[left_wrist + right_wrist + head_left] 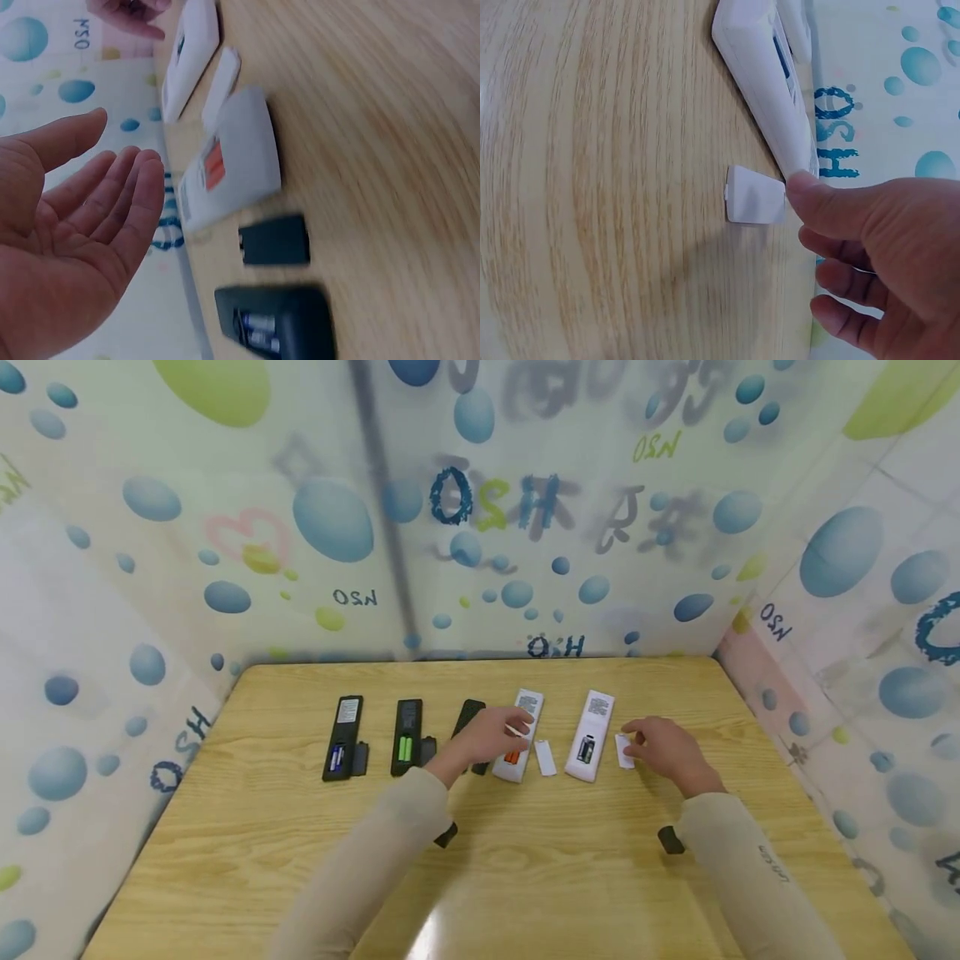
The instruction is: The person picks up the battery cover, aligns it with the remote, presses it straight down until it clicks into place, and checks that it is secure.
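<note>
My left hand point(491, 735) hovers over a white remote control point(529, 703) with orange batteries in its uncovered compartment. In the left wrist view its fingers are relaxed and hold nothing. At the right, my right hand point(667, 750) is beside a small white battery cover point(756, 196) lying on the table. Its thumb tip comes right to the cover's edge in the right wrist view, and no object is between the fingers. Another white remote control point(598, 718) lies back-up to the left of that cover, its battery compartment uncovered. A second white battery cover point(545, 758) lies between the white remotes.
Further left lie a black remote with blue batteries point(348, 718), one with green batteries point(407, 718), and a third black remote point(468, 710) partly behind my left hand. Black covers point(360, 758) lie beside them. The wooden table point(540, 877) meets a patterned curtain point(480, 602) at the back.
</note>
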Action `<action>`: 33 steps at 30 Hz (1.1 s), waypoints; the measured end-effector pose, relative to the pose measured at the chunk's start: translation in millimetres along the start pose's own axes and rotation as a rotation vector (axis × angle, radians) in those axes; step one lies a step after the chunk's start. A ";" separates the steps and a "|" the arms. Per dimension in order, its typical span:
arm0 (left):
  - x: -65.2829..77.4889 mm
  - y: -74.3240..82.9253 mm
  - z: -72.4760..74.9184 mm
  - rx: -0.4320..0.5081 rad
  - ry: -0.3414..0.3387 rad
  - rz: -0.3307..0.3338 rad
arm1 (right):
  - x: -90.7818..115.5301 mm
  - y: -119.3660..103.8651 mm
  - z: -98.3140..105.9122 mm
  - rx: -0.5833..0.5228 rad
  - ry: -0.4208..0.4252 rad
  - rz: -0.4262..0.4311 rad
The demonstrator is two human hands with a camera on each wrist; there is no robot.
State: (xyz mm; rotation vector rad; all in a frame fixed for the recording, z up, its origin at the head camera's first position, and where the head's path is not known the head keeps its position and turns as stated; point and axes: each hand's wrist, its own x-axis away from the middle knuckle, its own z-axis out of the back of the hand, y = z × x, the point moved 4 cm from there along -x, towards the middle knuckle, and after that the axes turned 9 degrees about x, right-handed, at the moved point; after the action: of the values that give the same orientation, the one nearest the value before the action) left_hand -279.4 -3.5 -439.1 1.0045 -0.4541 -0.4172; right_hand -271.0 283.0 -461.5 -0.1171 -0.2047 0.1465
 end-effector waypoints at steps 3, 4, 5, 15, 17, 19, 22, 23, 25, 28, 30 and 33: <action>-10.9 2.8 -13.4 0.035 0.009 0.011 | -1.4 -0.7 -1.3 0.006 0.004 0.003; -14.6 3.1 -17.9 0.053 0.019 0.020 | -1.5 -0.8 -1.5 0.006 0.004 0.007; -18.0 2.9 -22.1 0.066 0.033 0.030 | -1.9 -0.5 -2.1 0.007 0.006 0.007; -37.9 9.4 -62.6 0.155 0.100 0.081 | -4.1 0.6 -5.0 0.023 0.035 0.018; -41.6 11.0 -70.0 0.143 0.103 0.083 | -4.7 1.2 -5.0 0.032 0.045 0.020; -44.6 12.1 -75.6 0.116 0.113 0.095 | -5.6 1.4 -5.6 0.037 0.052 0.018; -47.1 12.6 -81.9 0.092 0.140 0.121 | -7.0 1.7 -6.9 0.031 0.052 0.011; -47.7 12.3 -83.9 0.092 0.150 0.129 | -7.4 1.5 -7.3 0.027 0.046 0.013; -48.4 11.9 -88.3 0.097 0.161 0.144 | -8.4 1.9 -9.1 0.022 0.033 0.007; -49.3 12.2 -93.7 0.083 0.174 0.149 | -9.6 2.3 -11.7 0.014 0.015 0.005; -51.0 11.8 -96.9 0.055 0.179 0.159 | -10.1 3.3 -13.7 0.010 0.009 0.001; -53.6 9.0 -102.2 -0.005 0.181 0.199 | -9.0 3.0 -18.4 0.003 -0.006 0.002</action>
State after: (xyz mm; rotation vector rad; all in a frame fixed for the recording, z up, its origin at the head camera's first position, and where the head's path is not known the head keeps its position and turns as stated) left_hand -267.4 101.0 -487.3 0.9722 -0.3846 -0.1477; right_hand -276.3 282.7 -481.5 -0.1138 -0.2101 0.1494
